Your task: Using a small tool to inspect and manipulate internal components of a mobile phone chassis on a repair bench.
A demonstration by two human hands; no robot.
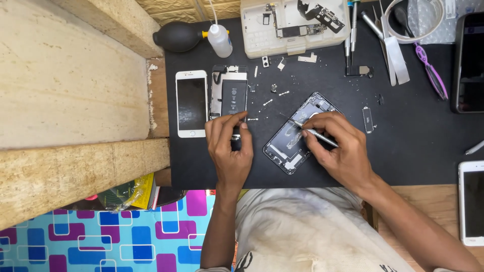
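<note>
a white phone (191, 103) lies face up on the black mat (413, 151), just beside an opened phone body with a black battery (231, 95). at the far edge sit a black rubber blower (176, 36), a small clear squeeze bottle (220, 40) and a pale parts tray (292, 25). purple-handled scissors (431, 70) lie to the right, near a dark phone (471, 63); a white phone (472, 201) rests on the table lower right

Bright, even daylight falls across my counter (403, 151); shadows stay soft beneath my hands. Faint glare marks the white phone's screen (191, 103). Focus is sharp, edges slightly bowed.
</note>
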